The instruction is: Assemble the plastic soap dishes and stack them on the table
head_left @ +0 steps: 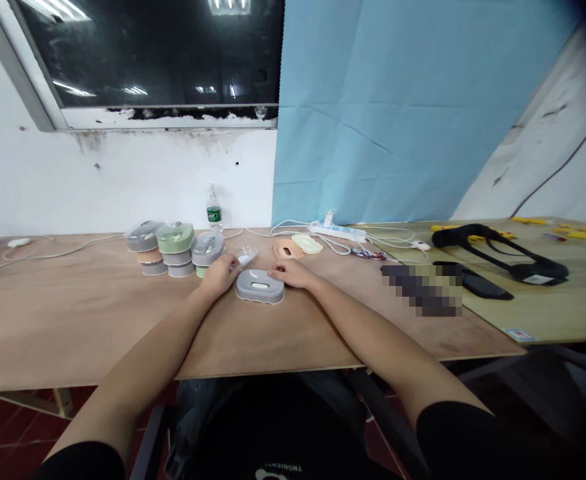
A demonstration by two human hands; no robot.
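Observation:
A grey plastic box (260, 288), rounded and with a pale oval slot in its top, sits on the table in front of me. My right hand (293, 273) is closed at its back right corner, fingertips touching the rim. Left of the box, my left hand (220, 275) pinches a small clear, whitish plastic piece (245, 257) just behind it; its exact kind is too small to make out. Behind the box lie a peach plastic part (287, 249) with a slot and a cream oval tray (307, 244).
Stacked grey, green and peach boxes (175, 239) stand left of my left hand. A water bottle (213, 212) is by the wall. A power strip (340, 231) with white cables lies at the back. Black headgear (537, 270) rests on the right-hand table (573, 313).

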